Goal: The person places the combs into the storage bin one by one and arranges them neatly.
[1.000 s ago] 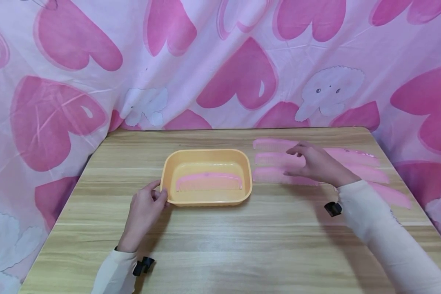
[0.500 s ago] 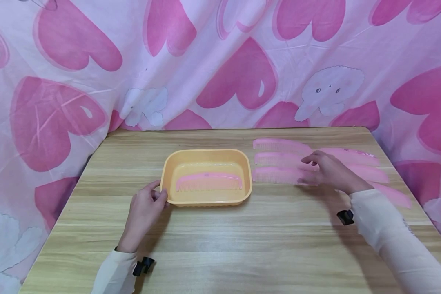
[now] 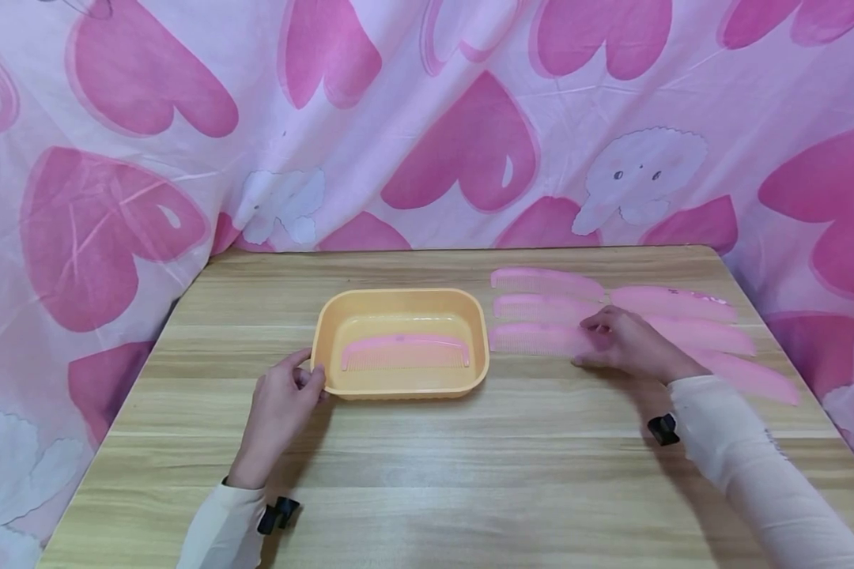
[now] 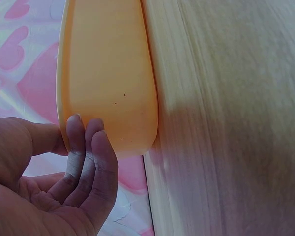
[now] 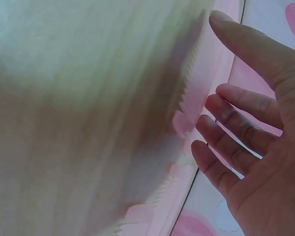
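A pink comb lies inside a shallow yellow plastic basin. My left hand holds the basin's left end, thumb at the rim and fingers against the outer wall. Over the front comb of the left-hand column, my right hand hovers low, with thumb and fingers spread to either side of that comb's right end. In the right wrist view, a wide gap separates the thumb from the fingers, and pink combs show beyond them.
Two more combs, a middle one and a back one, lie behind the front comb. A right-hand column holds three others, the nearest comb slanting. Pink heart-patterned cloth hangs behind the wooden table.
My right hand has drawn back rightward over the combs, then come down closer to the front comb of the left-hand column. My left hand and the basin have stayed put.
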A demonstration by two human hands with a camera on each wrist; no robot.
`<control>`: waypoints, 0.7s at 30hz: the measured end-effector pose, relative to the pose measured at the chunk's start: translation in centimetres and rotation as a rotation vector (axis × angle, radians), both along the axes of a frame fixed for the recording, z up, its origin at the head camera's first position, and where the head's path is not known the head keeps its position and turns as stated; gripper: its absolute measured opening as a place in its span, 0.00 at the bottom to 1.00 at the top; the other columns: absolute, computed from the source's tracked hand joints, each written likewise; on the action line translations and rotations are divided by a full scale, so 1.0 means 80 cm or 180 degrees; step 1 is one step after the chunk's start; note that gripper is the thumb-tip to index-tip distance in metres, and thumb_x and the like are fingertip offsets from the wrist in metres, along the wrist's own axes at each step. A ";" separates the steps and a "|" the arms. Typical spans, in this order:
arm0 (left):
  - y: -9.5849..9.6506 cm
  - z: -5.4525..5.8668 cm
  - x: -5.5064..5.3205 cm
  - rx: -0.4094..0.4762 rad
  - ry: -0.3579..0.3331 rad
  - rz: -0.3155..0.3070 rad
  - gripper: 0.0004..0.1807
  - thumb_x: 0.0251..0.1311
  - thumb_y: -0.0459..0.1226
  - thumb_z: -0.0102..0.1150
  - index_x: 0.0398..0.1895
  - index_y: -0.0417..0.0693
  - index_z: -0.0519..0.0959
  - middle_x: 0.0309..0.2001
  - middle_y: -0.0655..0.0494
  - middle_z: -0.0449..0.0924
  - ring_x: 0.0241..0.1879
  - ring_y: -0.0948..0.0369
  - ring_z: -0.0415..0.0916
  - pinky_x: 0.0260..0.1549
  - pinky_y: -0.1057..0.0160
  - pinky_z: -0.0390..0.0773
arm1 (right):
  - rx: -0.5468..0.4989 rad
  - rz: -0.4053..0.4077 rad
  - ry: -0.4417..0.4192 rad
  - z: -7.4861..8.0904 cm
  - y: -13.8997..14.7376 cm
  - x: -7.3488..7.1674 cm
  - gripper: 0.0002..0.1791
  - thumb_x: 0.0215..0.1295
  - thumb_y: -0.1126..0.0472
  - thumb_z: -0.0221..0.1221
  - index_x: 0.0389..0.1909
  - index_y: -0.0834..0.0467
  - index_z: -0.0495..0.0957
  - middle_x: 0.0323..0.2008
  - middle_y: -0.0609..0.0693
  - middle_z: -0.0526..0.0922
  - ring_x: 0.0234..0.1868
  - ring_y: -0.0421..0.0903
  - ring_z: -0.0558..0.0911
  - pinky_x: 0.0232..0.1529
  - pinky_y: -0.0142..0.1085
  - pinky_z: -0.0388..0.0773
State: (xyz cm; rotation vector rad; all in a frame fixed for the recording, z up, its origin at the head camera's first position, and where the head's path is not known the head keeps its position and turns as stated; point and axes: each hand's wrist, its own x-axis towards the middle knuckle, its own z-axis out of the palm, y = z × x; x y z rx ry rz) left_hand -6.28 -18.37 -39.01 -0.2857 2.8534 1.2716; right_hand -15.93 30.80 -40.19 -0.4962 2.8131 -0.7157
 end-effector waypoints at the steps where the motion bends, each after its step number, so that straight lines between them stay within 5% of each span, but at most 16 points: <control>1: 0.000 0.000 0.000 0.0000 -0.0005 0.0003 0.23 0.70 0.36 0.54 0.65 0.34 0.74 0.23 0.54 0.83 0.24 0.58 0.79 0.19 0.66 0.69 | 0.0019 -0.0009 -0.0005 -0.001 0.000 0.000 0.40 0.52 0.45 0.76 0.56 0.71 0.79 0.55 0.68 0.78 0.56 0.62 0.76 0.57 0.57 0.71; 21: 0.000 0.000 -0.001 -0.0016 -0.0027 0.0012 0.23 0.70 0.36 0.54 0.65 0.34 0.74 0.23 0.54 0.82 0.21 0.60 0.76 0.17 0.66 0.66 | -0.0087 0.0113 0.0065 -0.014 -0.001 -0.004 0.35 0.53 0.49 0.77 0.53 0.70 0.81 0.52 0.63 0.79 0.47 0.53 0.77 0.51 0.51 0.73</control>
